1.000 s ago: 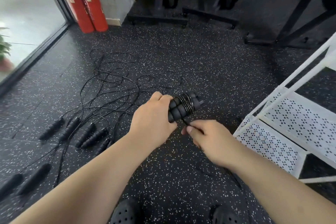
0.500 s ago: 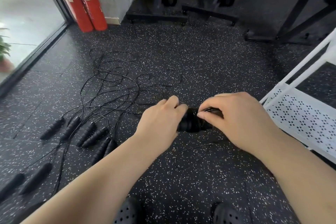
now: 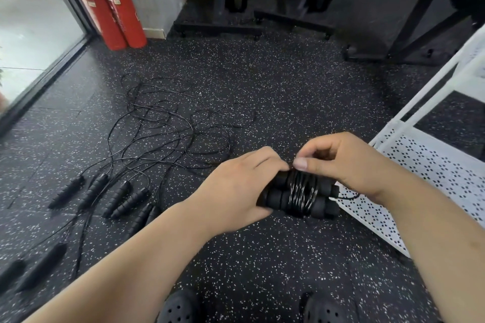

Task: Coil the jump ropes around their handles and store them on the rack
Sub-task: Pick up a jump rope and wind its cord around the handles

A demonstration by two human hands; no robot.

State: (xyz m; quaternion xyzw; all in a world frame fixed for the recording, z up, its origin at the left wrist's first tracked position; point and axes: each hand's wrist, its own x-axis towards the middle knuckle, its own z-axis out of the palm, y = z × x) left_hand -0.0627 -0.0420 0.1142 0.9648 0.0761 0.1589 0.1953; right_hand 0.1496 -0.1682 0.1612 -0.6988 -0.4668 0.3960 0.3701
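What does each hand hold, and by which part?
The left hand grips the coiled jump rope by its handles' left end; the right hand pinches it atop the coil.

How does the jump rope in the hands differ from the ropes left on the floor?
The held rope has its cord wound tightly round its two paired handles; the floor ropes sprawl in loose, tangled loops. The held rope is gripped by the left hand and pinched by the right hand; the floor ropes lie untouched. Both have black cords and black ridged handles.
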